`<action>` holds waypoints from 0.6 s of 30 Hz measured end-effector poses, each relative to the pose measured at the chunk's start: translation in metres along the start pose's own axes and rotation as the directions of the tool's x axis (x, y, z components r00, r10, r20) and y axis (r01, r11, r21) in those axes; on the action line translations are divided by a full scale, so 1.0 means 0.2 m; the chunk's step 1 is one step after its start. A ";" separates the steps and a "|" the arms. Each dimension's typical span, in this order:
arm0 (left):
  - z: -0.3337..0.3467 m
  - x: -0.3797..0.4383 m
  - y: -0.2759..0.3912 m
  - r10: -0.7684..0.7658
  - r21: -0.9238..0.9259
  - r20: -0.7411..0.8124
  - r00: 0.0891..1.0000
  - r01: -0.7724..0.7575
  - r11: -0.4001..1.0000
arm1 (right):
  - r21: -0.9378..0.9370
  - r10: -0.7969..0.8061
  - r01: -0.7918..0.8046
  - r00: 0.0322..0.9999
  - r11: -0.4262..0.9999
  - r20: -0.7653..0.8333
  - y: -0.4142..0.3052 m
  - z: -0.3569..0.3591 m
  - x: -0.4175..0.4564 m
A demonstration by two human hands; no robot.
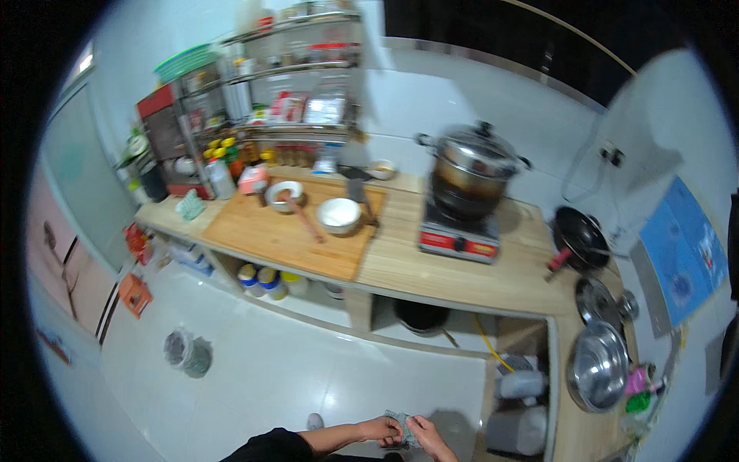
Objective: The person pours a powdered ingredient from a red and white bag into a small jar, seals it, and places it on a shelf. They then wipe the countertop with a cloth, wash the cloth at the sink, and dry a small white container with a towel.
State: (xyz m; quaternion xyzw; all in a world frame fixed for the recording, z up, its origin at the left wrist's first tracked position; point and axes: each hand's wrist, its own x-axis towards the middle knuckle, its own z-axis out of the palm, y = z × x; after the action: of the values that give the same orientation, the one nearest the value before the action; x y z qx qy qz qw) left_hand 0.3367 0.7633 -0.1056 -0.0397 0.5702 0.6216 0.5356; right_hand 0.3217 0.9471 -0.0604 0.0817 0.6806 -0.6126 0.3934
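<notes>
Close together at the bottom of the head view, both my hands hold a small grey-green patterned cloth (409, 430) above the floor. My left hand (381, 430) grips its left side with curled fingers. On the cloth's right side, my right hand (426, 434) pinches the fabric. Beyond them runs an L-shaped wooden counter (404, 248). A wooden cutting board (271, 242) on it carries a white bowl (339, 213), another bowl (284, 193) and a wooden rolling pin or long handle (306, 220). To the right, a lidded steel pot (476, 167) stands on a portable gas stove (459, 234).
A black wok (580, 239), a pot lid (597, 300) and a steel basin (599, 367) line the right counter. Condiment bottles (225, 159) stand below a metal rack (300, 130). A waste bin (187, 352) and an orange stool (135, 294) are on the floor at left.
</notes>
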 end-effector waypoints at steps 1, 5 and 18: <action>-0.09 -0.14 0.00 0.021 -0.009 -0.047 0.999 -0.021 1.000 | -0.057 -0.060 0.061 0.998 0.996 0.020 -0.04 0.14 0.08; -0.48 -0.66 -0.14 0.089 -0.085 -0.206 0.975 -0.109 0.990 | -0.193 -0.226 0.244 0.968 0.950 0.112 -0.19 0.66 0.36; -1.52 -1.36 -0.09 0.423 -0.034 -0.535 0.732 -0.519 0.854 | -0.221 -0.798 0.769 0.596 0.600 -0.091 -1.27 1.64 1.22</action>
State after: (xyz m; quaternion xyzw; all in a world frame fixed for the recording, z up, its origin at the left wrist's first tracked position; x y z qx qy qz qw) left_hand 0.2946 0.3625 -0.0433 -0.1044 0.6231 0.7530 0.1839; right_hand 0.1483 0.5027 0.0003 -0.2029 0.7257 -0.6569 0.0254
